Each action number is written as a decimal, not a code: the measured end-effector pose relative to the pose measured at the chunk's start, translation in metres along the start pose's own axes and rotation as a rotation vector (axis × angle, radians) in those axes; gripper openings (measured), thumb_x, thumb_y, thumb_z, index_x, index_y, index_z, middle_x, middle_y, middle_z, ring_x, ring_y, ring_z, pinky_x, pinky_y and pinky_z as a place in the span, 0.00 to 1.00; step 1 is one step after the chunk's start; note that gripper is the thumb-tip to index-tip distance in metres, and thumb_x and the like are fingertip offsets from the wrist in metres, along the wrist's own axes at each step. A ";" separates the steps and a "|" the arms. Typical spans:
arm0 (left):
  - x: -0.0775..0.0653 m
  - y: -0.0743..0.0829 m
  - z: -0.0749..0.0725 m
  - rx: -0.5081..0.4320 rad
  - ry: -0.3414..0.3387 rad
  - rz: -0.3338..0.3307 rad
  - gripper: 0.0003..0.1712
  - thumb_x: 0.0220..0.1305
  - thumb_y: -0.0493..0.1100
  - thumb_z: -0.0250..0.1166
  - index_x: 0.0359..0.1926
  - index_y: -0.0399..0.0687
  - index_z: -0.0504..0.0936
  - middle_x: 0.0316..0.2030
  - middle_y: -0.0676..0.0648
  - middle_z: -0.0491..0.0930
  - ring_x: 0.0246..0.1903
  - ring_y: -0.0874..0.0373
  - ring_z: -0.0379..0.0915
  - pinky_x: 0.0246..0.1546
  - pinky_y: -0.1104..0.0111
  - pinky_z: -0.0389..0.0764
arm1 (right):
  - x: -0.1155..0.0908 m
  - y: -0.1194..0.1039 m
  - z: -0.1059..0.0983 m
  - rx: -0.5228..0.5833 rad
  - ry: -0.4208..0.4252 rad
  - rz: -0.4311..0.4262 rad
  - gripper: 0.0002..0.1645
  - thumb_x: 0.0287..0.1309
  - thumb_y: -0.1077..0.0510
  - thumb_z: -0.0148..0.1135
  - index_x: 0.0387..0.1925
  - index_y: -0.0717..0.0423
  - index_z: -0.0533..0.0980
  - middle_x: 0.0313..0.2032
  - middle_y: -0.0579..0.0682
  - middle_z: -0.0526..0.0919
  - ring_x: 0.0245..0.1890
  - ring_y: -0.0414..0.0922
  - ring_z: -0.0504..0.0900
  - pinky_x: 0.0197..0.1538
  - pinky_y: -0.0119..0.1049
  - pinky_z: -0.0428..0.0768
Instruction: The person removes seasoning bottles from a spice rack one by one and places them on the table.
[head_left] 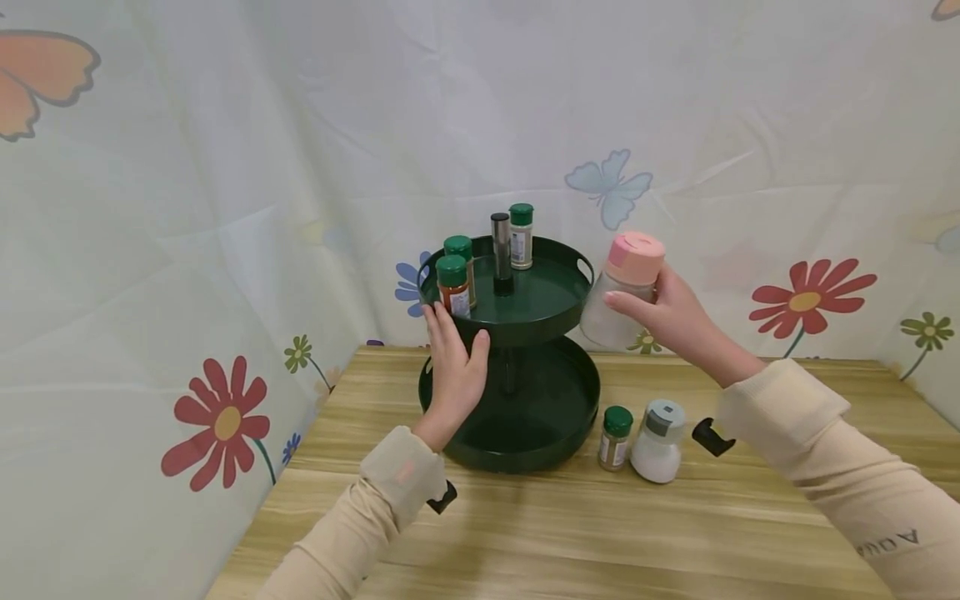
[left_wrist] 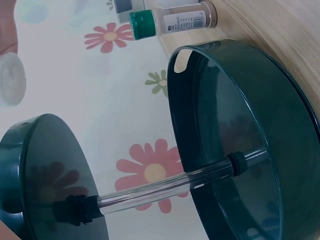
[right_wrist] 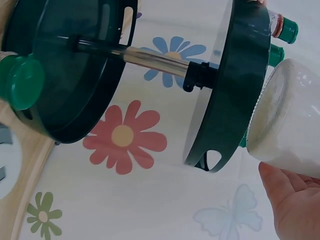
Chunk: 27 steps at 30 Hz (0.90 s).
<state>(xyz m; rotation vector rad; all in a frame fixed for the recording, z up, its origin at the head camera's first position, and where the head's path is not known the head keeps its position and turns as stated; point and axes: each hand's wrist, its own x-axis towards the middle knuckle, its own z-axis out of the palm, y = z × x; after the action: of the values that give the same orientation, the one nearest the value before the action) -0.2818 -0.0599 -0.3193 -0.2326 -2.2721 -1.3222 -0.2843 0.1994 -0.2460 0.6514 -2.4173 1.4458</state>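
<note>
My right hand (head_left: 671, 312) grips a glass shaker jar with a pink lid (head_left: 636, 257), held up beside the right rim of a dark green two-tier rack (head_left: 525, 332). The jar's pale base (right_wrist: 287, 117) shows in the right wrist view, close to the upper tier. At the rack's left front, my left hand (head_left: 456, 367) rests its fingers against the upper tier's rim. On that tier, two green-capped spice bottles (head_left: 453, 286) stand at the left and another green-capped bottle (head_left: 521, 237) at the back, behind the metal center post (head_left: 501, 250). The left hand is mostly outside the left wrist view.
Right of the rack's lower tier (head_left: 517, 458), a green-capped spice bottle (head_left: 615, 437) and a grey-lidded shaker jar (head_left: 658, 442) stand on the wooden table (head_left: 600, 542). Behind the table hangs a pale curtain (head_left: 375, 125) with flowers and butterflies.
</note>
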 end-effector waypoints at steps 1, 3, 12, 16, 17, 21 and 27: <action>-0.001 0.000 0.000 -0.005 0.007 0.009 0.44 0.66 0.58 0.44 0.69 0.45 0.30 0.69 0.43 0.24 0.67 0.50 0.22 0.63 0.44 0.38 | -0.002 0.001 -0.001 -0.001 -0.004 0.008 0.38 0.57 0.51 0.56 0.63 0.59 0.51 0.54 0.63 0.65 0.52 0.57 0.66 0.55 0.61 0.65; -0.001 0.000 0.000 -0.010 0.014 0.015 0.44 0.66 0.59 0.44 0.69 0.46 0.30 0.69 0.43 0.24 0.67 0.50 0.22 0.63 0.43 0.38 | -0.005 0.003 -0.004 -0.003 -0.010 0.024 0.39 0.57 0.51 0.56 0.63 0.59 0.50 0.54 0.63 0.64 0.52 0.57 0.65 0.55 0.61 0.65; 0.001 0.000 -0.001 0.014 -0.019 -0.027 0.43 0.66 0.55 0.45 0.68 0.45 0.29 0.69 0.43 0.23 0.67 0.50 0.21 0.64 0.45 0.38 | -0.017 0.015 -0.012 -0.029 -0.020 0.064 0.38 0.58 0.51 0.55 0.63 0.57 0.50 0.53 0.60 0.64 0.50 0.56 0.66 0.52 0.60 0.68; 0.001 0.000 -0.001 0.010 -0.023 -0.029 0.43 0.66 0.55 0.45 0.68 0.45 0.29 0.69 0.43 0.23 0.67 0.51 0.21 0.64 0.44 0.38 | -0.022 0.020 -0.016 -0.036 -0.023 0.059 0.39 0.58 0.52 0.56 0.64 0.58 0.49 0.53 0.62 0.64 0.51 0.56 0.65 0.53 0.62 0.67; 0.001 0.000 -0.001 0.008 -0.022 -0.028 0.43 0.66 0.55 0.45 0.68 0.45 0.29 0.69 0.43 0.23 0.67 0.51 0.21 0.64 0.45 0.37 | -0.023 0.022 -0.016 -0.039 -0.021 0.058 0.38 0.58 0.53 0.56 0.64 0.58 0.50 0.53 0.61 0.64 0.51 0.55 0.65 0.52 0.62 0.67; 0.000 0.000 -0.001 0.008 -0.022 -0.030 0.43 0.66 0.55 0.45 0.68 0.45 0.29 0.69 0.44 0.23 0.67 0.51 0.21 0.64 0.46 0.37 | -0.028 0.029 -0.018 -0.070 -0.021 0.047 0.37 0.58 0.53 0.55 0.63 0.59 0.51 0.52 0.60 0.66 0.48 0.51 0.67 0.50 0.52 0.72; 0.000 0.001 -0.001 0.006 -0.024 -0.024 0.43 0.66 0.55 0.45 0.68 0.45 0.29 0.69 0.43 0.23 0.67 0.51 0.21 0.64 0.46 0.38 | -0.037 0.041 -0.022 -0.096 -0.025 0.055 0.35 0.58 0.54 0.55 0.63 0.59 0.52 0.51 0.59 0.67 0.46 0.46 0.68 0.48 0.53 0.71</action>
<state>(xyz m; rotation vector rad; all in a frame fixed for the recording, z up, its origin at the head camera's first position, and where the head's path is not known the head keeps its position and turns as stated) -0.2813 -0.0607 -0.3180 -0.2203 -2.3052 -1.3312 -0.2726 0.2444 -0.2832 0.5890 -2.5251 1.3399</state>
